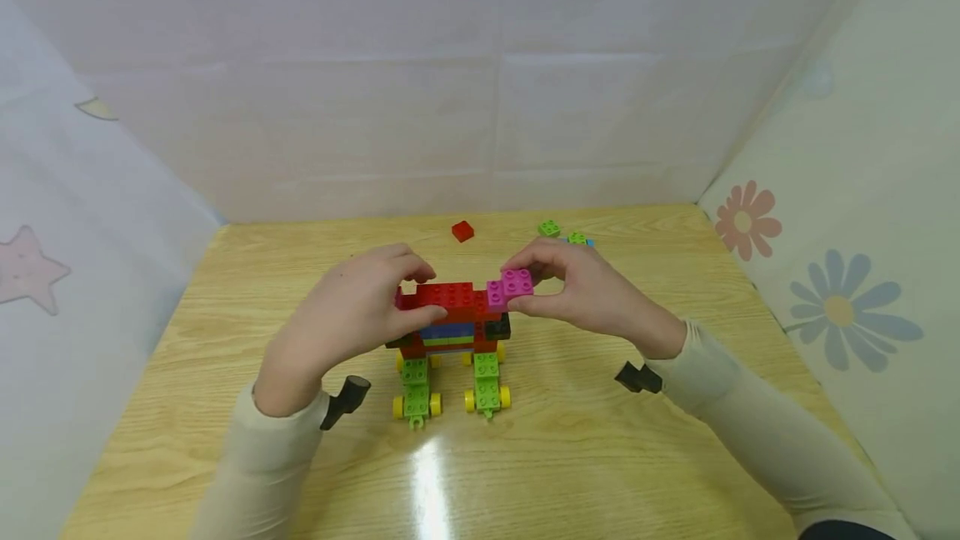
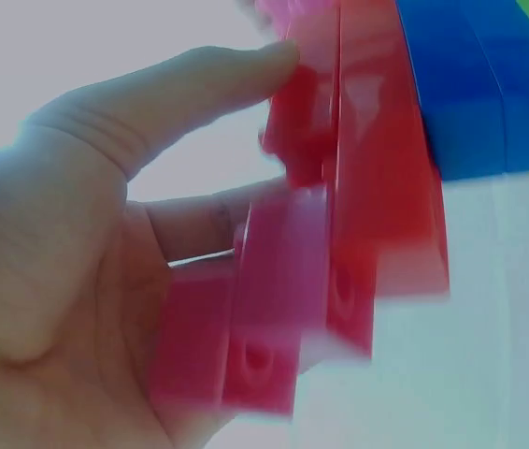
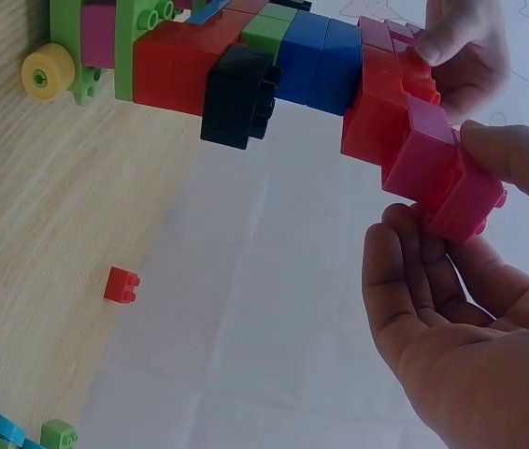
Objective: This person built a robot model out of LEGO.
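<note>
A structure of toy building bricks (image 1: 447, 298) stands on two green wheeled bases (image 1: 416, 386) with yellow wheels. Red bricks form its top, blue ones lie beneath, and a black brick (image 3: 236, 96) juts from the side. My left hand (image 1: 352, 298) grips the top's left end, thumb on a red brick (image 2: 307, 89) and fingers behind. Stepped pink bricks (image 2: 278, 262) hang by the left palm, blurred. At the right end, my right hand (image 1: 592, 294) pinches a pink brick (image 1: 517, 282) between thumb and fingers. This brick joins another pink one on the red top.
Toward the back of the wooden table (image 1: 600, 457) lies a loose red brick (image 1: 462, 231). A green brick (image 1: 549, 228) and another green brick (image 1: 577, 237) with blue pieces lie beyond my right hand. Fabric walls (image 1: 480, 107) enclose the table's back and sides.
</note>
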`<state>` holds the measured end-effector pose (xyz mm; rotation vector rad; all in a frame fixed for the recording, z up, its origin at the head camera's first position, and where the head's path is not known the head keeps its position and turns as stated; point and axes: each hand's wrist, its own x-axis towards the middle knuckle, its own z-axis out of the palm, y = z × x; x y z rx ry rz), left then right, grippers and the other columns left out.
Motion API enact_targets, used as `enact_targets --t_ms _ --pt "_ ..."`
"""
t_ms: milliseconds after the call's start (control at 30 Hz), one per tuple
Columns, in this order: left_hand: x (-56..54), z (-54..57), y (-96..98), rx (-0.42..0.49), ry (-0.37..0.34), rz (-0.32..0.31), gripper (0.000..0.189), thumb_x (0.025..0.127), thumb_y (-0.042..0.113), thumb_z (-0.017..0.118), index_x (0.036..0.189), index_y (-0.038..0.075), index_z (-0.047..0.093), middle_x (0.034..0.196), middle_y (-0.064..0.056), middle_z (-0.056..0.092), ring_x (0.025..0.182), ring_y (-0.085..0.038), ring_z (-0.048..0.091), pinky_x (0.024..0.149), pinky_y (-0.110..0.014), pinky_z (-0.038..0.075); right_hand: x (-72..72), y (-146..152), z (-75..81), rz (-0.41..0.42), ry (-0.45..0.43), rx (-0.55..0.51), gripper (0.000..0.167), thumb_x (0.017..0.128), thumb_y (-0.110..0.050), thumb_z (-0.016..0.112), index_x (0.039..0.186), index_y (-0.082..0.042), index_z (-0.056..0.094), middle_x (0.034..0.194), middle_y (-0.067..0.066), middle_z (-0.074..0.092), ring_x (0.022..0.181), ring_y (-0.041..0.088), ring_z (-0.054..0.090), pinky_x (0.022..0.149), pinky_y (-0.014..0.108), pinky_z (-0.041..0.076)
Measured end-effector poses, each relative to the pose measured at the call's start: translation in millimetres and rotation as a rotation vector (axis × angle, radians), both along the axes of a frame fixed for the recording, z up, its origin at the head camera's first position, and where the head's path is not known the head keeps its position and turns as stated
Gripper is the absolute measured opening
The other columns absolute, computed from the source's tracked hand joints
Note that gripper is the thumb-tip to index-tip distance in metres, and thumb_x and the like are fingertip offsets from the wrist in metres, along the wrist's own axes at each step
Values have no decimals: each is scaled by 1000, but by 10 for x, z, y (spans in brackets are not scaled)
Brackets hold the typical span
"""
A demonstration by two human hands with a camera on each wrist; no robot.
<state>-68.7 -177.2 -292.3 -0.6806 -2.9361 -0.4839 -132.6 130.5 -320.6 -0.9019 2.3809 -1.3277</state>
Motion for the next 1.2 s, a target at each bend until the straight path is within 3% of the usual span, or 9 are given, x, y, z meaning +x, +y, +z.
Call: enact_targets --t_ms 267,600,900,1200 --pt "47 -56 -307 108 -87 44 33 94 32 92 117 11 79 104 1 78 85 -15 67 78 -36 59 -18 19 -5 1 -1 -8 37 96 -18 90 132 -16 77 128 -1 74 110 20 72 111 51 58" --pt "11 -179 -586 227 -144 2 28 93 25 94 114 18 77 93 11 72 87 -11 64 79 -28 55 -40 33 -26 -3 -8 -14 38 96 -19 90 132 -17 77 128 -1 74 111 20 72 112 51 58" --pt "-117 -394 -718 398 -244 7 33 93 23 94 120 19 77 100 5 75 95 -19 69 80 -28 56 -32 23 -30 -10 -17 -15 41 96 -20 91 134 -16 77 129 0 73 112 20 72 110 49 59" --pt "-134 -598 -786 604 -280 -32 32 95 8 90 123 12 76 110 -2 76 90 -19 69 78 -25 60 -11 84 9 -20 -14 -2 43 98 -22 90 138 -19 76 132 -2 74 116 20 73 114 52 57"
